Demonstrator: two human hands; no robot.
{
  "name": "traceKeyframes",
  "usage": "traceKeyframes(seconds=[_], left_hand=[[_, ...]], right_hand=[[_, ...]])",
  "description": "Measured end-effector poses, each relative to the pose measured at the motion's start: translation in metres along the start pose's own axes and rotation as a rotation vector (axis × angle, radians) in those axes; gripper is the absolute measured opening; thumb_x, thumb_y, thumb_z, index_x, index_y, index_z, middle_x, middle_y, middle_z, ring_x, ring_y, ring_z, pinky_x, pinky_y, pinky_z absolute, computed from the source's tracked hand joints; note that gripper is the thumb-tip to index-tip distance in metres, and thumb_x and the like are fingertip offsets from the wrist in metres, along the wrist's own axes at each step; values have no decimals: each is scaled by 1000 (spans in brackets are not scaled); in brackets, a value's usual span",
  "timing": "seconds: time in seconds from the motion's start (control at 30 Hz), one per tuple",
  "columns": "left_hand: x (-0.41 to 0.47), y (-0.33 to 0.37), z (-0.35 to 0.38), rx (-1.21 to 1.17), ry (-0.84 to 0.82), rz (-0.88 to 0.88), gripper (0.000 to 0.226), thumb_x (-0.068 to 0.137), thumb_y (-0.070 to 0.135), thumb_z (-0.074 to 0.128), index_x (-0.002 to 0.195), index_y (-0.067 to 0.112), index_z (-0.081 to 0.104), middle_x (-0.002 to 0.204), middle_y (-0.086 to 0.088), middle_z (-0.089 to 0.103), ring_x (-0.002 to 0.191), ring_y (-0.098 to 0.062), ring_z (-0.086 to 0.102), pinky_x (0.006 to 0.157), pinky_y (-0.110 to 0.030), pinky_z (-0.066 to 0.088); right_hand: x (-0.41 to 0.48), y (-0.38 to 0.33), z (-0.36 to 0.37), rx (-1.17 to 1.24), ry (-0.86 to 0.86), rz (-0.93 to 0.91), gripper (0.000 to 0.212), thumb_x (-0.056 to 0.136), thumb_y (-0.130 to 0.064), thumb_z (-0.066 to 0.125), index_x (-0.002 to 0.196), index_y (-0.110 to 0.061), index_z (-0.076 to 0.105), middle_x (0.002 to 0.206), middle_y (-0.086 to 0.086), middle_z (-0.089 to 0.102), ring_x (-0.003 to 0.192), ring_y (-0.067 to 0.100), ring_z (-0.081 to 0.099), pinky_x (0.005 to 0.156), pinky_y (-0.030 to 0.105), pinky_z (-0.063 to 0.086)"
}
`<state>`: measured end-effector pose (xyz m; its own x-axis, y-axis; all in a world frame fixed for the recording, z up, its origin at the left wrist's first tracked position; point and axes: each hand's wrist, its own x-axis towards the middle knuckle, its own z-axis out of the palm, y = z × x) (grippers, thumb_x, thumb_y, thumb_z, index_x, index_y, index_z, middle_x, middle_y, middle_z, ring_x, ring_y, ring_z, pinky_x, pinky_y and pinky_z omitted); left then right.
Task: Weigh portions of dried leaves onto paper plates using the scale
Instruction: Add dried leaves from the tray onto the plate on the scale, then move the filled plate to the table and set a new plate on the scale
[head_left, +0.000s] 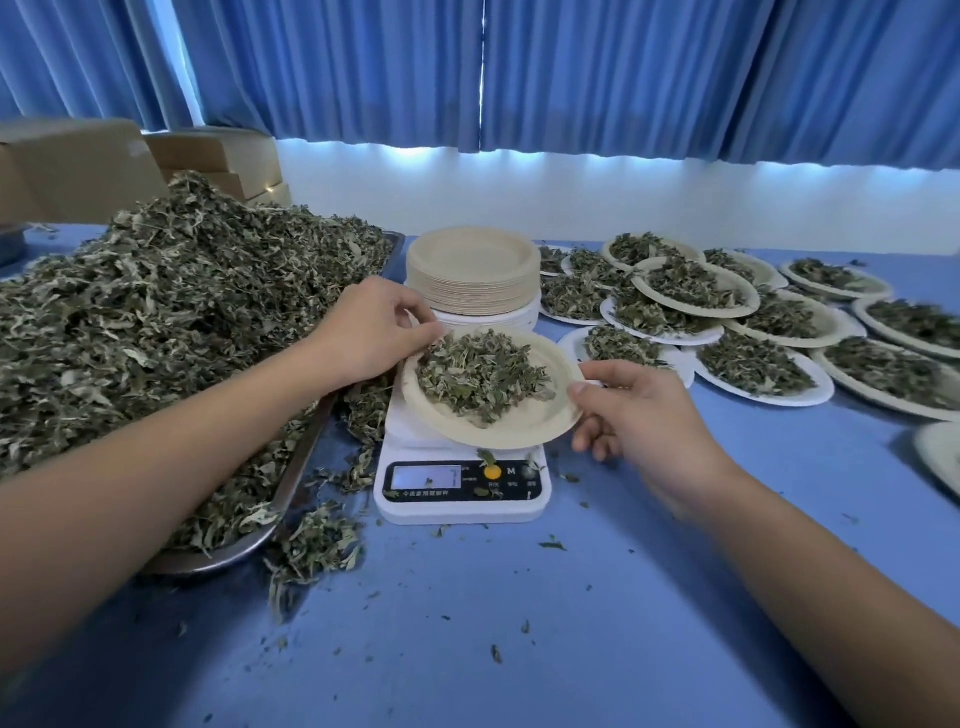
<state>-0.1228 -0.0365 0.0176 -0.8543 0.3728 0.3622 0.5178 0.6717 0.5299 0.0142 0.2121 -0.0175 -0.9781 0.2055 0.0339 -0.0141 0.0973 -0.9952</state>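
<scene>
Grey display (426, 477) of white plastic scale (462, 512) was illegibly blurred, pale round paper plate (943, 457) was cropped at right edge.

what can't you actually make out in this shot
All in the head view:
- Scale display reading: too small and washed out, with a leaf scrap lying on it.
- Scale's weighing platform: covered by the filled plate.
- Metal tray: mostly buried under the leaf pile, which runs off the left edge.
- Far-right plate: cut off by the frame edge.
- Cardboard boxes: blurred, partly behind the pile.
</scene>
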Motion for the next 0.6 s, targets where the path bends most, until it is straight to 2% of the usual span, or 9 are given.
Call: traceKeyframes(seconds=[0.13,0.23,0.33,0.43,0.5,0.57,0.6], left_hand=[[-2,41,16,-163,-55,-65,9,88,31,76,82,24,75,43,11,56,38,1,42,54,-23,38],[-7,78,34,-269,-195,-134,6,88,25,77,85,19,76,43,6,57,35,-4,42,41,-15,34],[-15,112,61,-322,-356,-177,8,87,15,74,95,13,73,42,4,56,33,-8,43,36,-16,32],[-26,142,91,-346,-450,-213,12,86,11,70,98,9,69,44,0,58,35,-13,45,37,-19,37],[-29,157,109,-416,-476,-279,11,87,6,67,98,3,68,43,-1,57,32,-11,46,34,-17,35],[-27,169,123,-521,-506,-345,12,88,-1,64,100,-2,64,44,-3,58,34,-11,51,35,-17,39],[-26,176,130,-569,-524,-369,13,89,-3,64,102,-2,62,47,-5,60,37,-12,56,37,-19,44]], right_hand=[[-15,-8,-30,-23,151,12,8,95,-6,66,100,-12,70,54,3,65,44,14,57,41,22,42],[-34,-8,-68,-81,306,-4,6,93,-8,69,97,-14,71,49,1,60,41,13,52,42,24,41],[-52,2,-108,-170,456,34,3,91,-16,74,94,-17,75,46,0,56,41,11,49,51,30,42],[-65,13,-138,-197,554,107,3,90,-15,76,91,-12,77,48,-1,57,39,10,46,51,27,45],[-70,17,-154,-232,612,150,6,89,-16,77,92,-11,77,53,2,60,40,11,47,50,27,45],[-71,19,-167,-307,659,164,8,88,-19,79,93,-14,78,60,6,63,49,17,52,56,33,50],[-72,20,-173,-363,689,163,9,88,-21,78,95,-15,78,67,6,67,58,21,57,64,38,53]])
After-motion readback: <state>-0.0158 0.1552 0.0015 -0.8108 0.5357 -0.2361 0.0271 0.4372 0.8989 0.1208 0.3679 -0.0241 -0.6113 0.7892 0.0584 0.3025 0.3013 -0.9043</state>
